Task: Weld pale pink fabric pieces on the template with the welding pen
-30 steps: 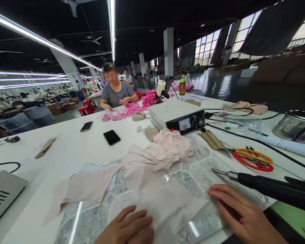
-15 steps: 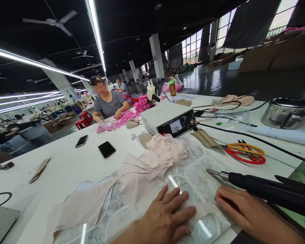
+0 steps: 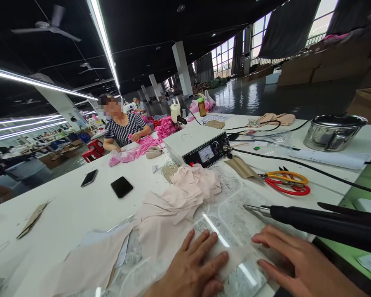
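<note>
My left hand lies flat with fingers spread, pressing on pale pink fabric over a clear plastic sheet. To its right, my right hand is open, its thumb and forefinger apart near the fabric's edge, with nothing visible between them. Just above the right hand, a black-handled tool with a pointed metal tip reaches in from the right, its tip over the sheet. A crumpled heap of the same pink fabric rests beyond my left hand. Another flat fabric piece extends to the left.
Behind the heap stands a white control box with a dial. Red and orange-handled scissors, a lidded glass pot and a black cable lie right. Two phones are left. Across the table a person handles pink strips.
My right hand's thumb and forefinger have spread apart. My left hand stays flat, with its fingers a little closer together. The view has shifted slightly right.
</note>
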The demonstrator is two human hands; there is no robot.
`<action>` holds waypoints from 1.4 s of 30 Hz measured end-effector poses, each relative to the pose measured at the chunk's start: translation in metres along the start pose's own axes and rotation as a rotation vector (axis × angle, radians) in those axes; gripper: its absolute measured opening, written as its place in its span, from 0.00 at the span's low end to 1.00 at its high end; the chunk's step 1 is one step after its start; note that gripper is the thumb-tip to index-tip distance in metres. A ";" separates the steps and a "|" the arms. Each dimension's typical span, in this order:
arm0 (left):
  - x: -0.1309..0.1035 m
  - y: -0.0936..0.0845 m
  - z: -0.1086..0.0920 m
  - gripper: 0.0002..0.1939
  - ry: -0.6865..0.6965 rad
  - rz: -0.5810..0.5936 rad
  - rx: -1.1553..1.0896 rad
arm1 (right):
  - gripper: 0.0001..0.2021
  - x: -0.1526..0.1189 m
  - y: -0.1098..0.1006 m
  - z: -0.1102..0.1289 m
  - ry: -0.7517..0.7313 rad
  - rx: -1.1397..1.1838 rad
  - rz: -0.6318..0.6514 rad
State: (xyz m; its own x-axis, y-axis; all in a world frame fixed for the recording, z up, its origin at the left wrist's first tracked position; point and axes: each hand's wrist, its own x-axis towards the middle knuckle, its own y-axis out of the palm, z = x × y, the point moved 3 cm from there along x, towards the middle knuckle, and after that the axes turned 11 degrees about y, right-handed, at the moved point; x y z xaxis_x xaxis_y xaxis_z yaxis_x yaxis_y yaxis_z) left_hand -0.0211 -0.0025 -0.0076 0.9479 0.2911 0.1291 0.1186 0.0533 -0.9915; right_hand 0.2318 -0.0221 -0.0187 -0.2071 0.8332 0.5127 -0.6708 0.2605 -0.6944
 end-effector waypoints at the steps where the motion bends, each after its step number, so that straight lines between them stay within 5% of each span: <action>1: 0.000 0.000 0.000 0.26 0.000 -0.003 0.002 | 0.09 0.001 0.003 0.004 -0.034 -0.012 0.000; 11: -0.001 -0.005 -0.001 0.23 0.060 -0.025 0.107 | 0.13 -0.004 0.007 -0.008 -0.088 -0.095 -0.136; 22: 0.039 -0.011 -0.008 0.20 0.222 -0.081 0.075 | 0.09 -0.007 0.000 -0.011 -0.077 0.020 -0.223; 30: 0.032 0.007 -0.003 0.20 0.311 -0.157 0.117 | 0.07 -0.011 -0.002 -0.016 -0.025 0.102 -0.241; 37: 0.036 -0.004 -0.004 0.18 0.308 -0.075 0.071 | 0.07 -0.014 0.000 -0.017 -0.025 0.067 -0.289; 42: 0.036 -0.004 -0.004 0.18 0.301 -0.124 0.073 | 0.06 -0.019 0.002 -0.022 -0.030 0.035 -0.304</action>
State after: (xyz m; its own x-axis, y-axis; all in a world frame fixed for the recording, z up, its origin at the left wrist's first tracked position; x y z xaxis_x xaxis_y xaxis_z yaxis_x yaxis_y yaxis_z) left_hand 0.0134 0.0037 0.0011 0.9736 -0.0169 0.2277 0.2277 0.1425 -0.9632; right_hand 0.2498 -0.0264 -0.0411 -0.0137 0.7047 0.7094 -0.7295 0.4782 -0.4891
